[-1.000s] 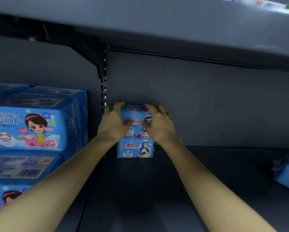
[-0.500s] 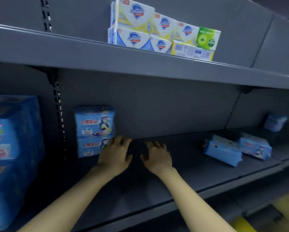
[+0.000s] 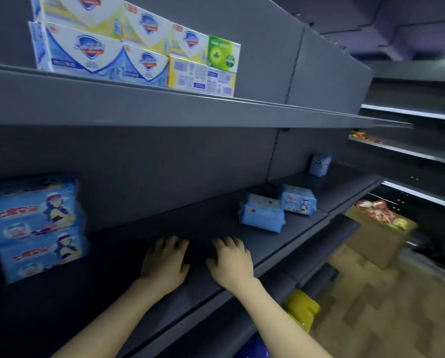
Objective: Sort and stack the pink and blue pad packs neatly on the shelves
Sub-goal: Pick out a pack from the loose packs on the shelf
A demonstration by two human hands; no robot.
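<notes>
- Far left of the frame: a stack of two blue pad packs [image 3: 35, 228] stands against the back panel of the middle shelf [image 3: 203, 218], one squarely on the other with the printed fronts facing out. This part of the job looks done.
- Upper left: soap boxes [image 3: 138, 47] sit in two tiers on the shelf above and have no part in the task.
- Lower centre, left side: the left hand [image 3: 164, 262] is palm down over the shelf board with its fingers loosely spread, and it grasps nothing. I cannot tell whether it touches the board.
- Just to its right: the right hand [image 3: 230, 263] is in the same pose, relaxed and empty.
- Centre right: a loose blue pack [image 3: 262, 213] lies flat and askew on the same shelf, well apart from the stack. A second blue pack [image 3: 297, 200] lies just behind it.
- Further right, on the next bay: a third blue pack [image 3: 319, 164] stands alone near the back panel.
- Right edge, lower down: a cardboard box [image 3: 378, 236] of snack bags sits on the floor.
- My judgement is that the task is at an early to middle stage, with three blue packs left to gather. No pink packs are in view.
</notes>
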